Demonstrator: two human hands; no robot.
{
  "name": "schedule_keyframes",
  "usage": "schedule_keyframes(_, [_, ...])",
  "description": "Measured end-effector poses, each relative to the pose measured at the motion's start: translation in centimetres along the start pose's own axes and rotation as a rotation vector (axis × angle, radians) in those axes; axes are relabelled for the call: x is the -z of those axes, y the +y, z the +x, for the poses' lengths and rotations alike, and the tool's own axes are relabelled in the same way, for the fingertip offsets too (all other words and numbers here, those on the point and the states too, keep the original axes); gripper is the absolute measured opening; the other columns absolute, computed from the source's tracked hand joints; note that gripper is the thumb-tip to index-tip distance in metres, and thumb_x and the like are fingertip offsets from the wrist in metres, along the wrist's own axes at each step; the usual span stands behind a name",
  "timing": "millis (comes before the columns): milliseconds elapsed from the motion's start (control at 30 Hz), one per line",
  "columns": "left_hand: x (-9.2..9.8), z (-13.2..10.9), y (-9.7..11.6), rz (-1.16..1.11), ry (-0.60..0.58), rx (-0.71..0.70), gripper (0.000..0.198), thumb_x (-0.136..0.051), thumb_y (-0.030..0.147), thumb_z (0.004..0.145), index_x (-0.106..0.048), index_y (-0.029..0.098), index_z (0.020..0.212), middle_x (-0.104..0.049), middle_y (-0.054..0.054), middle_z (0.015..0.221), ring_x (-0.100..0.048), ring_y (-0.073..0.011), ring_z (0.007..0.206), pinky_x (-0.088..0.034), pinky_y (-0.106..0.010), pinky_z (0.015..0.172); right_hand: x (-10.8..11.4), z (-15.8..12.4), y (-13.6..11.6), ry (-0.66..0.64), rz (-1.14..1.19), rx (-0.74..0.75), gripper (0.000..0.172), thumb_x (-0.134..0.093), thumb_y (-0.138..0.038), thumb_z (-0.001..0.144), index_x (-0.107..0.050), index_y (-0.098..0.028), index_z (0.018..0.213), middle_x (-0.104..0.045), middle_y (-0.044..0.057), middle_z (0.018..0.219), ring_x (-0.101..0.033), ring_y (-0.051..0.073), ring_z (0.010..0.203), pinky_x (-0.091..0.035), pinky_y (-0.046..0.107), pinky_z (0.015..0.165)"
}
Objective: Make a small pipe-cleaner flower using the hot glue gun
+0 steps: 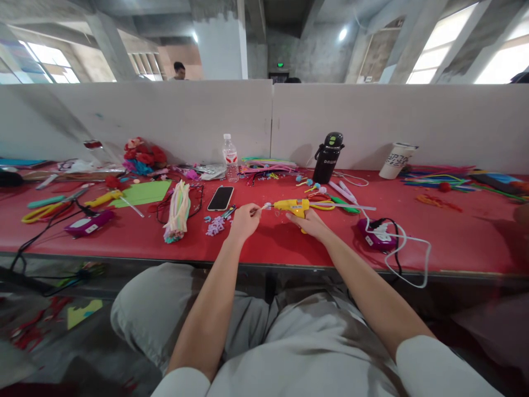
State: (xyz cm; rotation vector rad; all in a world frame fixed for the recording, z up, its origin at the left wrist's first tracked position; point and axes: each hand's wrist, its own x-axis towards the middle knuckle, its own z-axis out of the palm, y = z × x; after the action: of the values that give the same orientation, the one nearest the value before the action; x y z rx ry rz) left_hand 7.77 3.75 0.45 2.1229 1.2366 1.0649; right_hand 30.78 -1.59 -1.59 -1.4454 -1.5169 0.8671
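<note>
My right hand is wrapped round the handle of a yellow hot glue gun, its nozzle pointing left. A long translucent glue stick juts from the gun's back end. Fingertips of my left hand pinch a small pale purple piece right at the nozzle; its exact shape is too small to tell. Below and left of that hand lies a pile of small lilac pieces. A black-screened phone rests behind the pile. Yellow-handled scissors lie partly hidden behind the glue gun.
A bundle of pastel pipe cleaners lies to the left. Purple power strips sit at both sides, the right power strip with looping cables. A water bottle, black flask and paper cup stand near the white partition.
</note>
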Motion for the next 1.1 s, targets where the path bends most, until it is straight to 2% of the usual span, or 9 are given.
schedule_keyframes(233, [0.3, 0.0, 0.3, -0.018, 0.043, -0.011, 0.019, -0.054, 0.022, 0.085, -0.066, 0.017, 0.071, -0.068, -0.003, 0.067, -0.062, -0.0142, 0.065, -0.045, -0.024, 0.067, 0.0, 0.0, -0.2, 0.008, -0.039, 0.051, 0.043, -0.060, -0.058, 0.080, -0.067, -0.022, 0.104, -0.058, -0.001, 0.067, -0.049, 0.013, 0.055, -0.041, 0.024, 0.050])
schedule_keyframes(467, [0.8, 0.2, 0.3, -0.117, 0.099, 0.019, 0.022, -0.054, 0.031, 0.086, -0.068, 0.016, 0.078, -0.070, -0.004, 0.072, -0.063, -0.0145, 0.066, -0.046, -0.024, 0.066, 1.9, 0.9, 0.7, 0.094, -0.183, 0.168, 0.043, -0.062, -0.053, 0.080, -0.067, -0.020, 0.107, -0.069, 0.006, 0.091, -0.062, 0.022, 0.080, -0.050, 0.034, 0.073])
schedule_keyframes(633, [1.2, 0.3, 0.1, -0.207, 0.092, 0.059, 0.023, -0.056, 0.035, 0.084, -0.069, 0.015, 0.081, -0.069, -0.004, 0.069, -0.059, -0.0130, 0.056, -0.044, -0.023, 0.056, 3.3, 1.5, 1.9, 0.207, -0.526, -0.069, 0.045, -0.074, -0.050, 0.070, -0.065, -0.014, 0.096, -0.067, 0.009, 0.083, -0.061, 0.024, 0.072, -0.047, 0.035, 0.065])
schedule_keyframes(733, [1.3, 0.3, 0.1, -0.200, 0.078, 0.058, 0.023, -0.056, 0.034, 0.083, -0.069, 0.016, 0.081, -0.069, -0.004, 0.070, -0.060, -0.0132, 0.056, -0.043, -0.024, 0.056, 3.7, 1.2, 2.2, 0.226, -0.605, -0.112, 0.042, -0.073, -0.047, 0.071, -0.062, -0.013, 0.093, -0.066, 0.009, 0.083, -0.061, 0.023, 0.070, -0.045, 0.033, 0.062])
schedule_keyframes(867, [1.6, 0.2, 0.4, -0.177, 0.074, 0.067, 0.023, -0.056, 0.034, 0.083, -0.069, 0.016, 0.080, -0.069, -0.005, 0.070, -0.060, -0.0138, 0.057, -0.044, -0.025, 0.057, 4.3, -0.6, 2.3, 0.290, -0.612, -0.055, 0.049, -0.072, -0.054, 0.070, -0.059, -0.015, 0.096, -0.066, 0.010, 0.089, -0.061, 0.023, 0.075, -0.044, 0.032, 0.063])
schedule_keyframes(967, [2.3, 0.2, 0.5, -0.186, 0.084, 0.070, 0.024, -0.055, 0.034, 0.083, -0.070, 0.015, 0.081, -0.070, -0.005, 0.071, -0.061, -0.0139, 0.058, -0.044, -0.025, 0.058, 4.4, -2.9, 1.6, 0.492, -0.571, -0.007, 0.053, -0.069, -0.062, 0.070, -0.055, -0.017, 0.093, -0.063, 0.007, 0.083, -0.057, 0.020, 0.069, -0.041, 0.030, 0.061])
schedule_keyframes(1033, [3.3, 0.2, 0.3, -0.170, 0.103, 0.067, 0.024, -0.055, 0.035, 0.083, -0.070, 0.016, 0.082, -0.070, -0.005, 0.072, -0.061, -0.0140, 0.059, -0.045, -0.025, 0.058, 3.8, -4.3, 0.5, 0.632, -0.542, 0.077, 0.046, -0.065, -0.061, 0.076, -0.053, -0.018, 0.088, -0.060, 0.004, 0.077, -0.053, 0.017, 0.064, -0.039, 0.029, 0.059])
schedule_keyframes(1067, [4.0, 0.2, 0.1, -0.149, 0.118, 0.068, 0.024, -0.056, 0.036, 0.083, -0.070, 0.016, 0.082, -0.070, -0.005, 0.071, -0.061, -0.0142, 0.059, -0.045, -0.024, 0.058, 3.3, -4.8, -0.3, 0.628, -0.520, 0.145, 0.040, -0.062, -0.057, 0.080, -0.052, -0.019, 0.086, -0.059, 0.003, 0.075, -0.052, 0.016, 0.064, -0.039, 0.029, 0.060])
schedule_keyframes(1100, [4.7, 0.2, -0.2, -0.128, 0.123, 0.081, 0.024, -0.057, 0.036, 0.082, -0.070, 0.016, 0.083, -0.070, -0.005, 0.070, -0.061, -0.0144, 0.059, -0.044, -0.024, 0.057, 2.6, -5.1, -1.2, 0.567, -0.492, 0.220, 0.034, -0.060, -0.053, 0.083, -0.053, -0.019, 0.083, -0.059, 0.002, 0.074, -0.052, 0.016, 0.064, -0.039, 0.028, 0.061])
